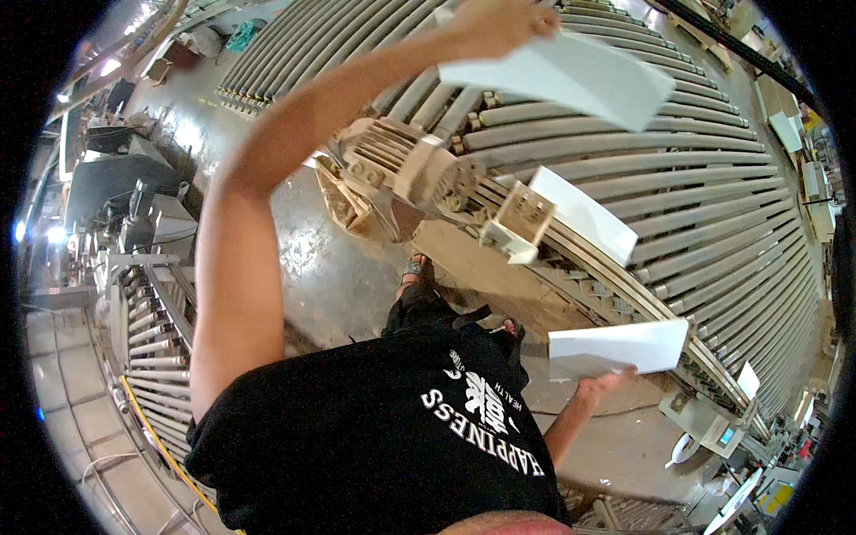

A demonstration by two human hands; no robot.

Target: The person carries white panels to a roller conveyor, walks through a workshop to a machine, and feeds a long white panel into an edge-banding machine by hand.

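Observation:
My left hand (496,21) is raised far forward over the long roller conveyor (713,160) and grips the edge of a white tile (571,76), held tilted above the rollers. My right hand (604,385) is low at my side, fingers under a second white tile (620,346), which it holds flat beside the conveyor's near rail. A third white tile (584,214) lies on the rollers between the two, next to a beige bracket (522,223). My black printed shirt (374,428) fills the lower middle.
A beige drive unit (401,165) juts from the conveyor's near side above a glossy concrete floor (330,267). A shorter roller track (152,312) and machines stand at the left. A small control box (718,432) sits at the lower right. My sandalled foot (415,267) shows.

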